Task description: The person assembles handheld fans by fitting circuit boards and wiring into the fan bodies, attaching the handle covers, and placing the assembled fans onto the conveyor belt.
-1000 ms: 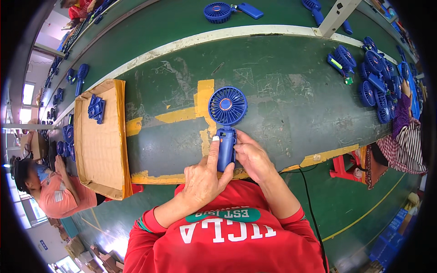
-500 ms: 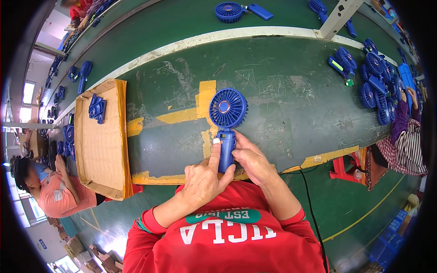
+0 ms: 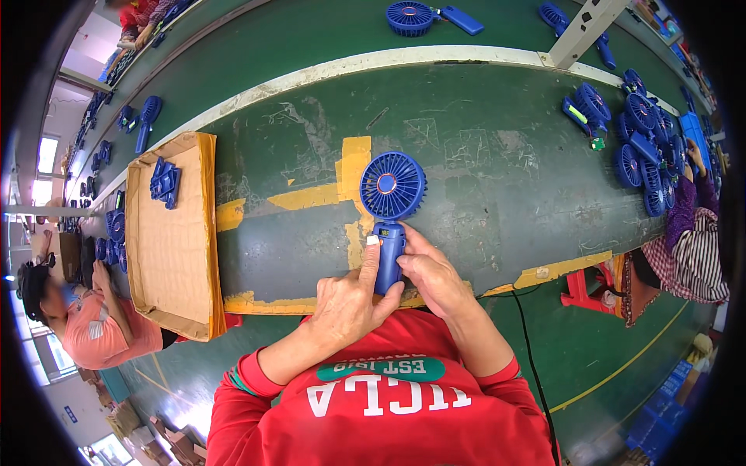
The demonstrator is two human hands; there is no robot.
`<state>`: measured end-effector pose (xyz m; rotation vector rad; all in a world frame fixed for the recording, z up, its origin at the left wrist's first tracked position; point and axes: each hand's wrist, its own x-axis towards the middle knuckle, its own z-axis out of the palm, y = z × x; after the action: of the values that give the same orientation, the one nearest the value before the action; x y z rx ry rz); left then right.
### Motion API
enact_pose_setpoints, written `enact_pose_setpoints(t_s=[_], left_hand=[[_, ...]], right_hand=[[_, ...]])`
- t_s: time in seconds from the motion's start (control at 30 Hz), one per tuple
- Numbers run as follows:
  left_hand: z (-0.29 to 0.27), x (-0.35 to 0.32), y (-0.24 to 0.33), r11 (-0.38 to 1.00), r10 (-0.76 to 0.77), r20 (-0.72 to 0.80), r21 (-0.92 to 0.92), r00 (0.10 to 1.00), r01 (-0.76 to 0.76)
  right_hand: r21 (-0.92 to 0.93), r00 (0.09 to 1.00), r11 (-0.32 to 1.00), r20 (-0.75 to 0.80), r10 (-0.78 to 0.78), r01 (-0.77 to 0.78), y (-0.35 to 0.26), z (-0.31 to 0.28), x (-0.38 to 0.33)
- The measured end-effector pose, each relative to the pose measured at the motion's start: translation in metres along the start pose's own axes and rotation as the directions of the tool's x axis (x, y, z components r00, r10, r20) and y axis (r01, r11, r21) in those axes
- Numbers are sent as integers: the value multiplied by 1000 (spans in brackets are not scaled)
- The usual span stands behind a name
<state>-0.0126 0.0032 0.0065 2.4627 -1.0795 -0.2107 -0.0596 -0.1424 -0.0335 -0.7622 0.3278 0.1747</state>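
Observation:
A blue handheld fan (image 3: 392, 186) is held over the green tabletop, its round grille pointing away from me and its handle toward me. A small display is lit near the top of the handle. My left hand (image 3: 351, 299) grips the handle from the left, its index finger, with a white covering on the tip, laid along the handle beside the display. From the right, my right hand (image 3: 435, 272) closes round the handle, thumb on its side and fingers behind it, partly hidden.
To the left stands a shallow cardboard tray (image 3: 167, 264) holding blue plastic parts (image 3: 165, 182). Several blue fans (image 3: 641, 113) are heaped at the right. Beyond a white rail (image 3: 435, 54), another fan (image 3: 410, 17) lies on the conveyor. Co-workers sit left and right.
The fan in my hands has shifted very slightly right, with the grip unchanged. Past the rail, the fan on the conveyor has moved a little to the right.

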Motion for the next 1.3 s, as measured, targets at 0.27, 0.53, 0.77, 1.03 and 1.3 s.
enact_pose_setpoints(t_s=[0.27, 0.53, 0.77, 1.03, 1.3], left_hand=[[8, -4, -2, 997, 27, 2, 78, 1000, -27], [11, -6, 0, 992, 49, 4, 112, 999, -49], [10, 1, -11, 847, -230, 203, -440, 952, 299], [-2, 7, -18, 647, -143, 406, -652, 903, 395], [-3, 0, -5, 866, -72, 152, -480, 986, 138]], right_hand=[[33, 999, 999, -24, -23, 24, 2, 4, -2], [-92, 977, 990, -175, -122, 107, 13, 12, 5], [65, 977, 983, -138, -162, 172, 11, 2, 3], [113, 980, 973, -34, -198, 200, 2, 14, -5], [121, 975, 971, -103, -195, 206, 0, 21, -14]])
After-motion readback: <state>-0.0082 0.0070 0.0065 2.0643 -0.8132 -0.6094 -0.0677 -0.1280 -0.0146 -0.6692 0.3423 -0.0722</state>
